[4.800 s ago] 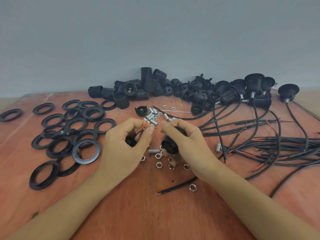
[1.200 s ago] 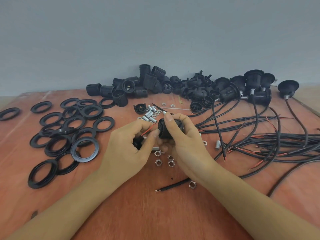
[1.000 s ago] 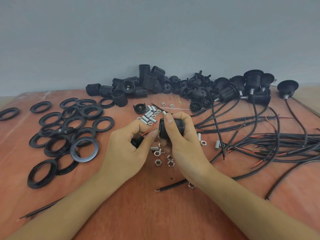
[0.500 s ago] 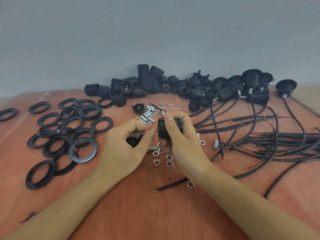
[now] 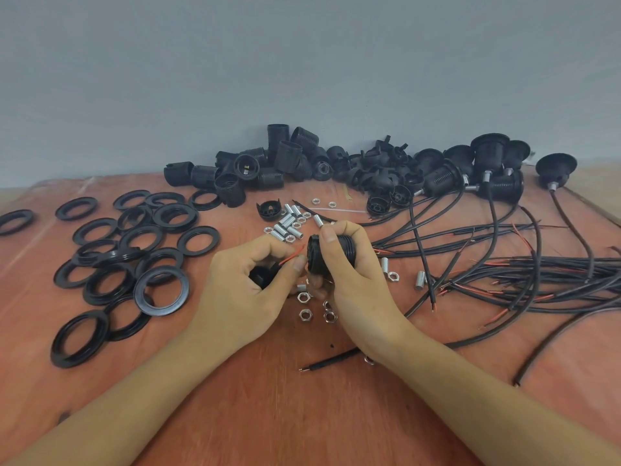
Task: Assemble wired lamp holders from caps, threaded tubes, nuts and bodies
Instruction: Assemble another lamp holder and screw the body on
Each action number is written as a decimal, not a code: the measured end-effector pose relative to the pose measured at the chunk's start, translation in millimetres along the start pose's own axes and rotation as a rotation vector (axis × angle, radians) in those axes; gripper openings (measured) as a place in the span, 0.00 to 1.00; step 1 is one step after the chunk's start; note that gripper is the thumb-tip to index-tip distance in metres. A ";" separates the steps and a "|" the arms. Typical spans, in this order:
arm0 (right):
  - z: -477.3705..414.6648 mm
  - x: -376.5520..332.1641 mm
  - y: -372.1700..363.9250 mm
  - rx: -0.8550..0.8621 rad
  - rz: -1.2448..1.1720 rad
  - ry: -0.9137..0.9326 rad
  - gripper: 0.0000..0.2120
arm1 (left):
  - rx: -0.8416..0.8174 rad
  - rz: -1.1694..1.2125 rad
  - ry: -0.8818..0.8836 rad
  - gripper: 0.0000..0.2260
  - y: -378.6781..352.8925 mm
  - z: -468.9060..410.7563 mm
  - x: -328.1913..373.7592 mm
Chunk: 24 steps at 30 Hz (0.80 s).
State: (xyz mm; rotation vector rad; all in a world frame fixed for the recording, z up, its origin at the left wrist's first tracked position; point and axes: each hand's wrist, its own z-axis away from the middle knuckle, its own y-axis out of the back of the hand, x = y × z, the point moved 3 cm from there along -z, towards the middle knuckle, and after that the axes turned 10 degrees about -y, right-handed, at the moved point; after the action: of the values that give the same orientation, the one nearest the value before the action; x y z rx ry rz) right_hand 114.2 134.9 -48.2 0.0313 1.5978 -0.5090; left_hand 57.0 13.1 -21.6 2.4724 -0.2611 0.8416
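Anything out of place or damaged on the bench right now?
Nothing looks damaged. One stray: a short wire piece lies alone in front, apart from the wire bundle at right; a nut sits beside it, away from the other nuts.

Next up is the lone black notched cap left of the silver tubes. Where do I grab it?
Pinch the black notched cap across its round outer wall, from above and its left: it sits prongs up, and silver metal tubes crowd its right.

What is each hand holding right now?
Left hand: grips a small black part.
Right hand: grips the threaded black body.
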 end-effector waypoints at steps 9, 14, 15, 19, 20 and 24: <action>3.2 -8.4 -3.1 -0.005 -0.064 0.029 0.15 | 0.030 0.056 0.012 0.04 -2.7 1.8 3.2; 6.0 -10.9 -3.8 0.010 0.039 0.075 0.16 | 0.041 0.041 -0.012 0.06 -3.6 1.8 4.4; 6.2 -11.6 -4.0 0.011 0.042 0.074 0.15 | 0.041 0.040 -0.013 0.07 -3.8 1.9 3.4; 2.4 -11.1 -2.0 0.031 -0.022 0.025 0.05 | 0.032 0.062 0.049 0.07 -5.9 1.8 0.9; 1.1 -11.4 -0.8 0.034 -0.072 0.006 0.03 | 0.045 0.100 0.089 0.04 -6.3 1.6 -1.3; -2.6 -12.1 3.5 0.016 -0.218 -0.077 0.10 | 0.134 0.253 0.233 0.07 -3.6 0.2 -12.1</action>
State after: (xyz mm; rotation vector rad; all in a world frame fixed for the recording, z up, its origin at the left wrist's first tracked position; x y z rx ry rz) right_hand 114.2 142.4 -37.8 -0.1505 1.5295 -0.6839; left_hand 48.7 16.3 -30.6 2.4648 -0.4536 1.2806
